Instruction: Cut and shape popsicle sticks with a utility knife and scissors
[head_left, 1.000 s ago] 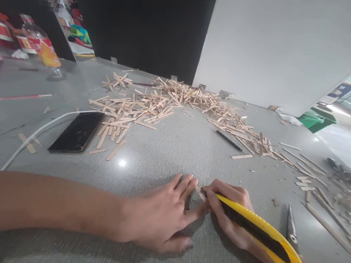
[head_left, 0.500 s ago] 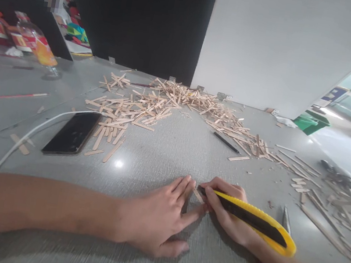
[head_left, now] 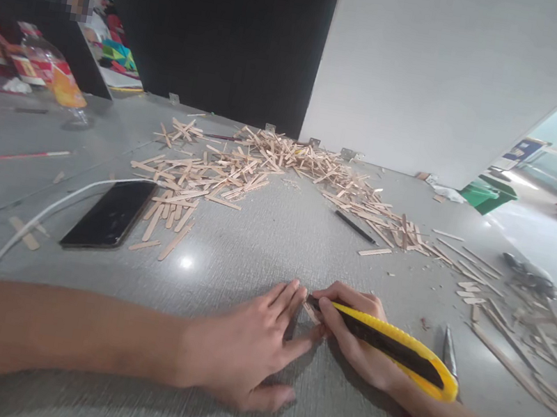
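Observation:
My right hand [head_left: 356, 334] is closed around a yellow and black utility knife [head_left: 399, 344], its front end pointing left at a small piece of wooden stick [head_left: 313, 312]. The blade itself is too blurred to make out. My left hand [head_left: 257, 346] lies on the table with its fingers spread. Its fingertips and index finger are against the stick piece and partly hide it. Both hands are close together, the right fingertips almost touching the left index finger.
Wooden craft sticks [head_left: 242, 167] lie heaped at the back. A phone [head_left: 109, 213] with a white cable sits left, a black pen [head_left: 354, 226] ahead. A pointed metal tool [head_left: 450, 350] is beside my right wrist. Wood strips [head_left: 515, 345] lie right, a bottle [head_left: 59, 75] far left.
The knife's front end has shifted slightly left along the stick piece, and its rear end has come left too. My left hand has hardly moved. The whole view has drifted slightly.

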`<action>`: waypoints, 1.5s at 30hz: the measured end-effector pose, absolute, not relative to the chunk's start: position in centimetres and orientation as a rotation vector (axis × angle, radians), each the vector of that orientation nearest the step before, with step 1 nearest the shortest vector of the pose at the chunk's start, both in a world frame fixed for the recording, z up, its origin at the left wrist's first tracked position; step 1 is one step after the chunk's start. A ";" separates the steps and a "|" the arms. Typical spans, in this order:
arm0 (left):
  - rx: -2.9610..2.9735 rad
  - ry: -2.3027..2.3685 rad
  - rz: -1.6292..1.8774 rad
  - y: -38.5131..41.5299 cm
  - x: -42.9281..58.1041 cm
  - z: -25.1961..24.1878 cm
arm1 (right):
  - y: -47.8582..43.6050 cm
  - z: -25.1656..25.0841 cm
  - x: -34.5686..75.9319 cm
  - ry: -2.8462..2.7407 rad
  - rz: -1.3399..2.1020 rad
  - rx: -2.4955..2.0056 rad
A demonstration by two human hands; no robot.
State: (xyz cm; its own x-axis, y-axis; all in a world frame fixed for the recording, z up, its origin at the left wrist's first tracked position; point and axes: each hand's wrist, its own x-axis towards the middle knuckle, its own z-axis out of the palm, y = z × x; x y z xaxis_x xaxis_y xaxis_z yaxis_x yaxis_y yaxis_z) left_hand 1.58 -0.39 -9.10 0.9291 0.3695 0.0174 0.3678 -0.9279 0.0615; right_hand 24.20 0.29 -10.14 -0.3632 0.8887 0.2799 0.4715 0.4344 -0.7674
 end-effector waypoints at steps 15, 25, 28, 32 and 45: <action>3.065 0.580 0.074 -0.5 1.4 -9.1 | 0.2 -10.4 24.3 -2.016 0.729 -1.186; 3.038 0.573 0.105 -0.4 1.4 -9.0 | 0.2 -10.1 24.3 -2.042 0.700 -1.175; 3.040 0.571 0.125 -0.4 1.4 -9.2 | 0.2 -10.2 24.3 -2.041 0.715 -1.177; 3.059 0.571 0.080 -0.5 1.4 -9.0 | 0.2 -10.2 24.3 -2.044 0.748 -1.161; 2.934 0.605 0.056 -0.5 1.6 -9.1 | 0.8 -10.0 24.5 -2.133 0.770 -1.105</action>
